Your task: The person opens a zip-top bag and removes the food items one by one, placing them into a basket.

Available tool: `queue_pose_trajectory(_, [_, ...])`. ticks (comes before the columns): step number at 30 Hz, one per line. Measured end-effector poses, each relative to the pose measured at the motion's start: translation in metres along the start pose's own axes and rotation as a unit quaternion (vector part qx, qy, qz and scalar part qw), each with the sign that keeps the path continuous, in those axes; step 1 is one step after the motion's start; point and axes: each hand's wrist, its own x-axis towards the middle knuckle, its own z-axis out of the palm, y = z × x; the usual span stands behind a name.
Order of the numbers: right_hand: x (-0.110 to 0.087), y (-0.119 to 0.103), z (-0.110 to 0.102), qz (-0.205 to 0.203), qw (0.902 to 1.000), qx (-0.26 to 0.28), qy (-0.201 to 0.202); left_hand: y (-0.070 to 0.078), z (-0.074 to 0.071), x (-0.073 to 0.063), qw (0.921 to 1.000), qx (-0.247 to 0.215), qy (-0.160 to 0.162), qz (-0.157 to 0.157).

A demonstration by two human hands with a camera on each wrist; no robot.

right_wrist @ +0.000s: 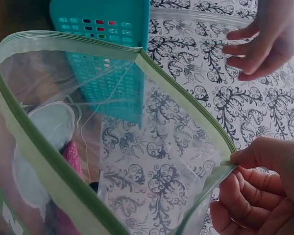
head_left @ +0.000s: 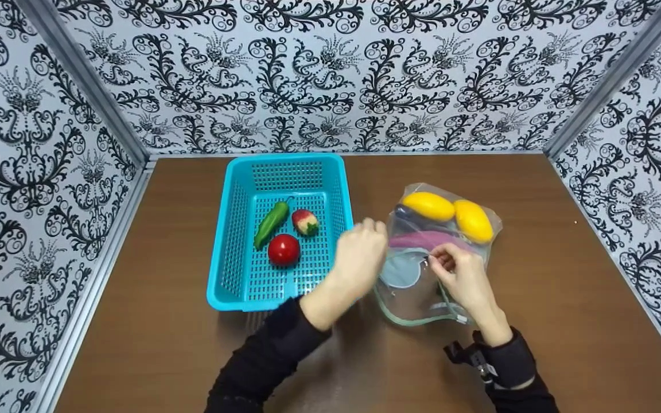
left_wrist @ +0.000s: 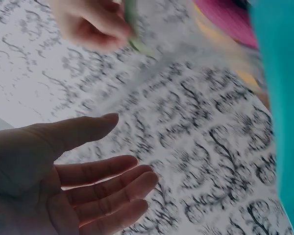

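Green-rimmed zip bag (head_left: pixel 416 323) gapes, seemingly because your right hand (head_left: pixel 468 281) pinches its edge; your left hand (head_left: pixel 361 252), fingers loosely extended, holding nothing, hovers near the turquoise basket (head_left: pixel 287 158).

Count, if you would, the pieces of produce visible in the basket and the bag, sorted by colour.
Yellow: 2 (left yellow piece, right yellow piece)
Green: 1 (pepper)
Red: 1 (round red piece)
Red and cream: 1 (two-coloured piece)
Pink: 1 (pink piece)
Dark: 1 (dark piece, partly hidden)
Total: 7
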Motion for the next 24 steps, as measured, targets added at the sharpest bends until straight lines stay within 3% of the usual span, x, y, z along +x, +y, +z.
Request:
queue_pose_trajectory(7, [0.001,0.000,0.000,-0.014,0.9998,0.007,0.007,0.031,-0.006,-0.021,0.9973,0.000,-0.035,0.064])
queue_pose_trajectory(14, [0.001,0.000,0.000,-0.021,0.9997,0.009,0.005,0.062,0.010,-0.039,0.9912,-0.004,-0.086,0.100])
queue_pose_trajectory(19, [0.001,-0.002,0.000,-0.012,0.9999,0.010,0.000,0.079,0.025,-0.047,0.9852,-0.015,-0.132,0.108])
queue_pose_trajectory(24, [0.001,-0.003,0.000,-0.009,0.9999,0.011,-0.002,0.087,0.042,-0.044,0.9738,-0.033,-0.209,0.084])
